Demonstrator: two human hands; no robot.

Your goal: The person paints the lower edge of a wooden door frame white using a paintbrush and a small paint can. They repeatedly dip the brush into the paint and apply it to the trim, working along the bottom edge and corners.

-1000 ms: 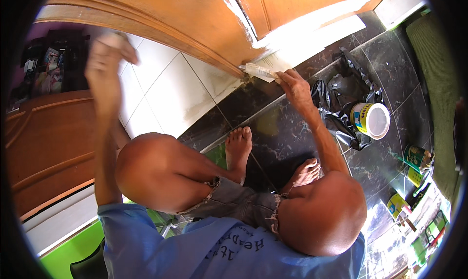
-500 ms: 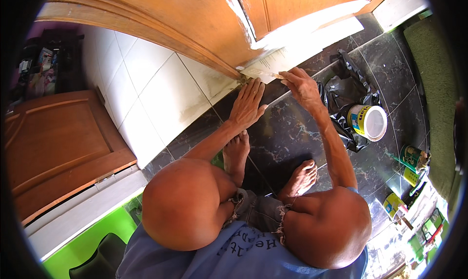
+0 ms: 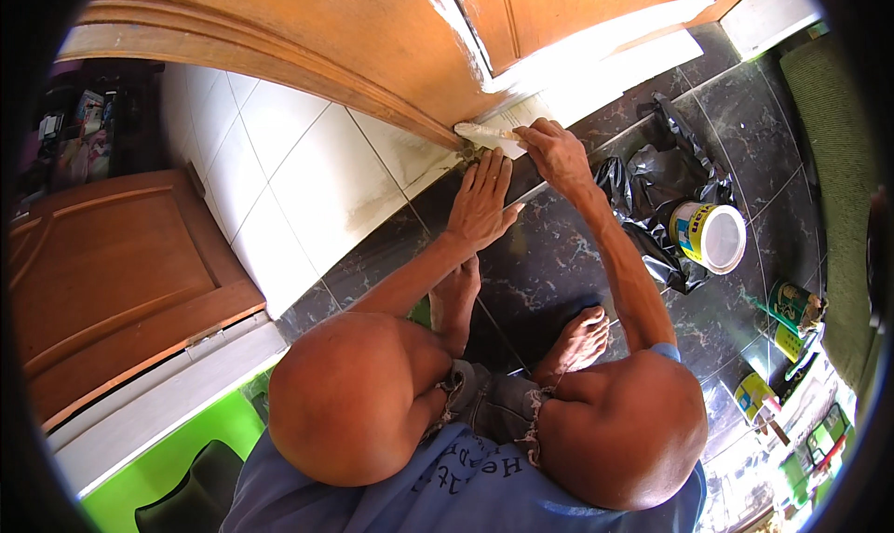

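Crouched over dark marbled floor tiles (image 3: 549, 240), I reach out my left hand (image 3: 480, 202), palm down and fingers extended; whether it presses anything, I cannot tell. My right hand (image 3: 556, 156), slightly farther out, closes around one end of a whitish flat tool (image 3: 482, 134), brush or scraper, too small to say. The tool's long axis runs leftward from that grip, just beyond my left fingertips, over printed paper (image 3: 523, 114), its tip beside the foot of the wooden door frame (image 3: 419, 116).
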